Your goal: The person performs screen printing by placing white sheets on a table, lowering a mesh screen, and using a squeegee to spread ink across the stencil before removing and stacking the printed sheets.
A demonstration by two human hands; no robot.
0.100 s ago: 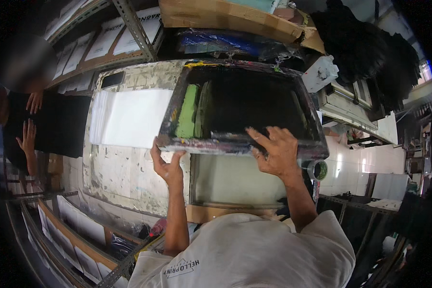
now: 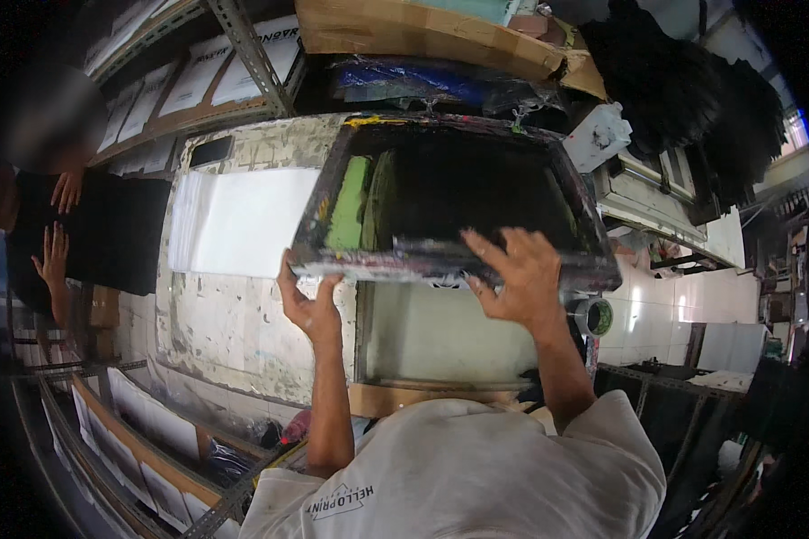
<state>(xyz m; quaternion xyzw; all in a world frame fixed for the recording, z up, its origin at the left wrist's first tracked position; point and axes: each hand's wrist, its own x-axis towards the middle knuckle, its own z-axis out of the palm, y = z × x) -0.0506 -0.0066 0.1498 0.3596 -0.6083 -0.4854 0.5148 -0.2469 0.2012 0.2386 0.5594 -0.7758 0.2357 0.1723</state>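
A dark-rimmed screen printing frame is tilted, its near edge raised above a pale flat board. Black ink covers most of its mesh, with a light green strip at the left side. My left hand grips the near left corner, its thumb apart from the fingers. Farther right, my right hand holds the near edge, fingers over the top and thumb toward the front. A dark bar lies inside the frame near that edge. Clamps show at the far edge.
Stacked white sheets lie left of the frame on a paint-worn table. At far left, another person's hands rest by black cloth. A tape roll sits right; a white container stands behind. Shelving runs along the lower left.
The frame's near edge has risen slightly, and both my hands have moved up with it. More of the pale board shows beneath.
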